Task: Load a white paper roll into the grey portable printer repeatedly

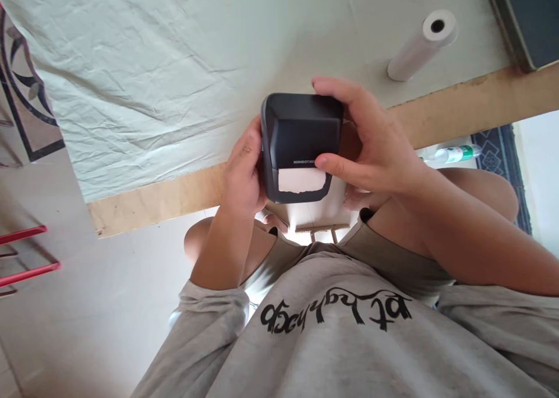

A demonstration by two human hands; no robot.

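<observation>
A black label printer [305, 133] with NIIMBOT lettering is held up over the table's near edge. White paper [301, 180] with a torn lower edge shows in its front slot. Around the printer's left side wraps my left hand [244, 171], some of its fingers hidden behind the body. My right hand [375, 136] grips the right side, the thumb resting on the front beside the lettering and a finger over the top corner. On the table to the right stands a white paper roll [417, 46] with a dark core, apart from both hands.
A pale, creased cloth [152, 95] covers the table, whose bare wooden edge [157, 197] shows in front. A dark flat object with a raised rim [533, 20] lies at the top right. Low on the right is a plastic bottle [458, 153]; red bars [30, 274] stand at far left.
</observation>
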